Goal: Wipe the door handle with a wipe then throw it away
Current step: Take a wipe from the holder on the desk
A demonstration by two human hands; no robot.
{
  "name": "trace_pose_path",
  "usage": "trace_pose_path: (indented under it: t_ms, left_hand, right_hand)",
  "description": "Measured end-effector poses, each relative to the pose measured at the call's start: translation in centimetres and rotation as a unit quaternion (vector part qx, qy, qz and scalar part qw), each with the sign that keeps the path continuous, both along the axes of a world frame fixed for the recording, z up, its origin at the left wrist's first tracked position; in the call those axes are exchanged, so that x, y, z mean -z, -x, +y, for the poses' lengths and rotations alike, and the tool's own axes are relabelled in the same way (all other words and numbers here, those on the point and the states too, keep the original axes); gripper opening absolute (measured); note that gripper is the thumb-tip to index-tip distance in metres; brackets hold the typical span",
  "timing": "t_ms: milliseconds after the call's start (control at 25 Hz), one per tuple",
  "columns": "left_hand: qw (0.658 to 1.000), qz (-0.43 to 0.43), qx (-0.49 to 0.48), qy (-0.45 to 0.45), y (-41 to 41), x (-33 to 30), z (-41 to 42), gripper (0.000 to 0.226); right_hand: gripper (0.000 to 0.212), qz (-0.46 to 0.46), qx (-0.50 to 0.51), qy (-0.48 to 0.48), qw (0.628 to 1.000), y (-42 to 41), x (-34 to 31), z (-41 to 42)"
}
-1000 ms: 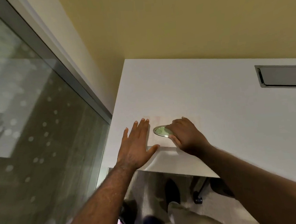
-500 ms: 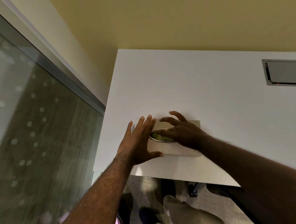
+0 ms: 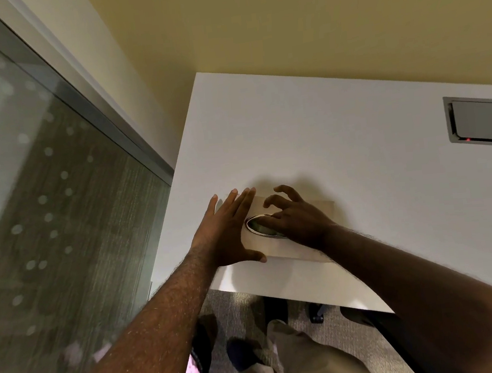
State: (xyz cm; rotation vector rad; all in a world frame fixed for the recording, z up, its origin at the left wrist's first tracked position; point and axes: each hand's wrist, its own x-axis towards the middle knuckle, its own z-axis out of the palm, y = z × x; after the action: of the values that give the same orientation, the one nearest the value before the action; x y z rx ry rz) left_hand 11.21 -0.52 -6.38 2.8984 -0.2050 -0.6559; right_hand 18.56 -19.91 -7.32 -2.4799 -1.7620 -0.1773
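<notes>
A flat pale pack of wipes (image 3: 288, 250) lies on the white desk (image 3: 340, 146) near its front left corner. It has an oval dispensing opening (image 3: 256, 226) with a dark rim on top. My left hand (image 3: 225, 234) rests flat on the pack's left end, palm down, fingers straight. My right hand (image 3: 298, 223) sits over the right part of the pack, fingers spread, with one fingertip lying in the oval opening. No wipe shows outside the pack. No door handle is in view.
A frosted glass panel (image 3: 43, 207) in a grey metal frame runs along the left, close to the desk corner. A grey cable hatch (image 3: 487, 124) is set into the desk at the far right. Below the desk edge are carpet, my legs and a chair caster (image 3: 316, 315).
My right hand went from a closed grip at the oval lid to spread fingers reaching into the opening. My left hand stayed flat on the pack. My head moved a little closer.
</notes>
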Motion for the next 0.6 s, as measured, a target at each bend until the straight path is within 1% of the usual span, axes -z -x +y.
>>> trace_pose_path:
  t_ms: [120,200,400,480,600]
  left_hand:
    - [1.0,-0.004,0.004,-0.006,0.2,0.3,0.1,0.136]
    - [1.0,-0.011,0.009,-0.009,0.3,0.4,0.1,0.134]
    - [0.999,-0.042,0.027,0.017,0.8,1.0,0.5,0.129]
    - [0.998,-0.05,0.031,0.021,1.0,1.4,0.6,0.127]
    - [0.998,-0.055,0.029,0.032,1.1,1.5,0.7,0.125]
  right_hand:
    - [0.051,-0.019,-0.003,-0.026,0.999,0.1,0.0,0.0]
    - [0.049,-0.035,-0.014,-0.026,0.999,0.1,0.3,-0.2]
    - [0.031,-0.081,-0.053,-0.03,0.995,0.1,1.0,-0.4]
    - [0.032,-0.092,-0.059,-0.029,0.994,0.3,1.2,-0.7]
    - [0.042,-0.106,-0.052,-0.032,0.992,0.9,1.4,-1.4]
